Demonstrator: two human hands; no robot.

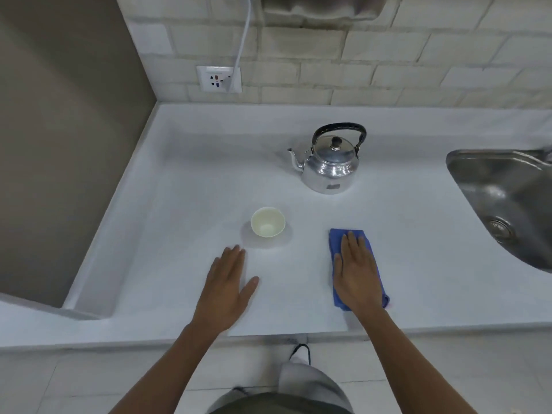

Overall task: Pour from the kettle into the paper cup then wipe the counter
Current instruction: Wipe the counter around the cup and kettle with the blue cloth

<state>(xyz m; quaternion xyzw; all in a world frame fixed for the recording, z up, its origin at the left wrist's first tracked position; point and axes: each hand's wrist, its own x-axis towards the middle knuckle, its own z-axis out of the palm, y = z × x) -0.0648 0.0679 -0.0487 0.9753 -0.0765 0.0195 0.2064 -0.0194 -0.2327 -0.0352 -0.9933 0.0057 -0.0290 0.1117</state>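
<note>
A shiny metal kettle (330, 167) with a black handle stands upright on the white counter (179, 189), spout pointing left. A pale paper cup (268, 221) stands upright in front of it, to the left. My right hand (357, 270) lies flat, palm down, on a folded blue cloth (337, 240) that rests on the counter right of the cup. My left hand (228, 288) lies flat on the bare counter just below the cup, fingers spread, holding nothing.
A steel sink (504, 201) is sunk into the counter at the right. A wall socket (218, 79) with a white cable plugged in sits on the tiled back wall. A brown side wall bounds the counter at the left.
</note>
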